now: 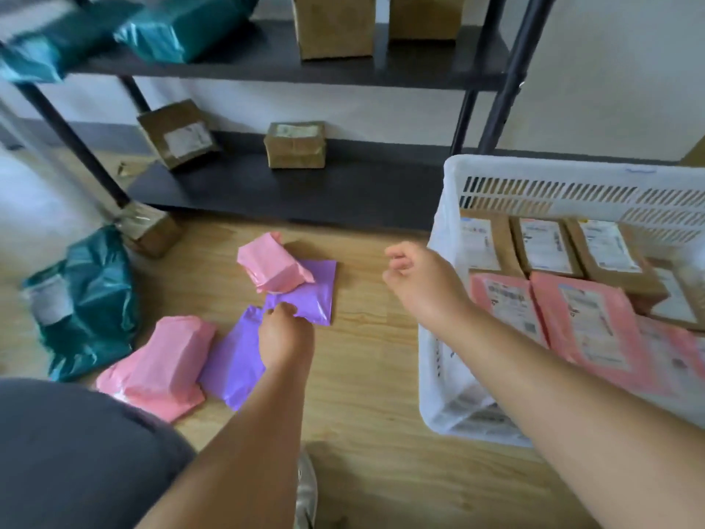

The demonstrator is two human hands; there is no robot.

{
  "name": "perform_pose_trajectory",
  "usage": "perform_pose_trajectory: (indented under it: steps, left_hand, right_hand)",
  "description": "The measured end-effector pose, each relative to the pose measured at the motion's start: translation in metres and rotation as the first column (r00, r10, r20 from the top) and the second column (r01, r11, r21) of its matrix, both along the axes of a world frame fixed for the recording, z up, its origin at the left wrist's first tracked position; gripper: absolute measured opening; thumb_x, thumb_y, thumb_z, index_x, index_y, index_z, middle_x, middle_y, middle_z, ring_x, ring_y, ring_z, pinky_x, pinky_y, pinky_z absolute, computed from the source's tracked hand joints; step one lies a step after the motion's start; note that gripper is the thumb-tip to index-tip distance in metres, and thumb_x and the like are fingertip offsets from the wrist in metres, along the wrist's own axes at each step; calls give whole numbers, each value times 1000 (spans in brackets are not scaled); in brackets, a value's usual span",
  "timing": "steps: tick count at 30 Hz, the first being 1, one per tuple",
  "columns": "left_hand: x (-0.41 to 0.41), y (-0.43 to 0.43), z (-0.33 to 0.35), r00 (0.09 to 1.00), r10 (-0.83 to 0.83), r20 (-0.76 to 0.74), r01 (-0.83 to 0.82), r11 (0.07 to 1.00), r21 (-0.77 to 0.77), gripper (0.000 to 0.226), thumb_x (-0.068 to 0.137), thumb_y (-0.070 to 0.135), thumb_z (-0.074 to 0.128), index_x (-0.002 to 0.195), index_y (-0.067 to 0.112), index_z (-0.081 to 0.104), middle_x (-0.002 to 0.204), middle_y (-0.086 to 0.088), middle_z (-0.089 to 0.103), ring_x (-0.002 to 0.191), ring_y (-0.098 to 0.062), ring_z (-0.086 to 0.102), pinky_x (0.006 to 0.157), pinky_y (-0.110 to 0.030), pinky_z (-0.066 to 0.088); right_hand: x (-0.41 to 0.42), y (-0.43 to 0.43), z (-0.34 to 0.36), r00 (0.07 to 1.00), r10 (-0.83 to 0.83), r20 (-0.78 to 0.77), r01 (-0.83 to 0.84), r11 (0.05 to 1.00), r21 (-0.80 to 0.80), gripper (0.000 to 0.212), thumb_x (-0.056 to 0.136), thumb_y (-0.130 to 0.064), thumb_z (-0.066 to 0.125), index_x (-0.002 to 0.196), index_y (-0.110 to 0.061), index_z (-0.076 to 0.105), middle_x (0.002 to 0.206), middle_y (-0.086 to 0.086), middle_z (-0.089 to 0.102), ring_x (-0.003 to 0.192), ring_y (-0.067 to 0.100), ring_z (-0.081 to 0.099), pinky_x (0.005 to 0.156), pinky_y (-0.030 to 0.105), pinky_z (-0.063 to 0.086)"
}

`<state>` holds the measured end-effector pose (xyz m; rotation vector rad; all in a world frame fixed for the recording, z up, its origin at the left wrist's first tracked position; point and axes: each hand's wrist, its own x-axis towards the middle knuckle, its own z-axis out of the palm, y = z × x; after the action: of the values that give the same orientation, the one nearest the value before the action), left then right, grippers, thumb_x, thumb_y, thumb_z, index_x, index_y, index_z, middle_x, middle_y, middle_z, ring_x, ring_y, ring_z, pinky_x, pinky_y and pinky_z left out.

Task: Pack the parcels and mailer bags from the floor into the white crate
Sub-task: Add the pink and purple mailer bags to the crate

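On the wooden floor lie two purple mailer bags and two pink ones. My left hand (284, 334) pinches the near edge of the far purple mailer (313, 292), which lies partly under a pink mailer (272, 267). The near purple mailer (232, 366) lies left of my left wrist, next to the second pink mailer (160, 366). My right hand (423, 282) hovers in the air with loosely curled fingers, holding nothing, just left of the white crate (549, 185). Inside the crate lie brown parcels (543, 244) and pink mailers (587, 318).
A teal mailer bag (91, 299) lies on the floor at far left, next to a taped brown box (150, 229) by the leg of a black shelf rack (305, 192). The rack holds brown boxes and teal bags. My knee fills the lower left.
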<state>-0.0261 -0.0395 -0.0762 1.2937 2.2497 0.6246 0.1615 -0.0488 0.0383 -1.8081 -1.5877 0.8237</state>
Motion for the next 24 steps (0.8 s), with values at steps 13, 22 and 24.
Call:
perform_pose_trajectory:
  steps: [13,22,24]
  left_hand:
    - [-91,-21,-114,981,-79,-176,34,968,-248,38,89,19,55,126,17,59,130,-7,54,121,-29,49,93,-38,45]
    - [-89,-18,-151,953,-185,-241,103,943,-317,35,84,15,60,119,15,64,125,-6,57,111,-30,57,84,-37,47]
    - [-86,-20,-153,944,-184,-274,91,943,-322,27,86,14,57,111,14,67,118,-7,59,106,-31,60,78,-37,47]
  right_hand:
    - [-86,9,-146,968,153,198,-64,916,-397,38,91,-14,50,129,-17,57,129,6,62,119,25,57,96,30,44]
    - [-88,22,-178,959,183,217,-69,892,-447,38,92,-16,50,130,-18,56,130,5,60,118,25,57,96,30,44]
    - [-88,22,-184,958,191,212,-75,885,-459,38,92,-15,51,130,-18,56,130,5,60,118,25,57,96,30,44]
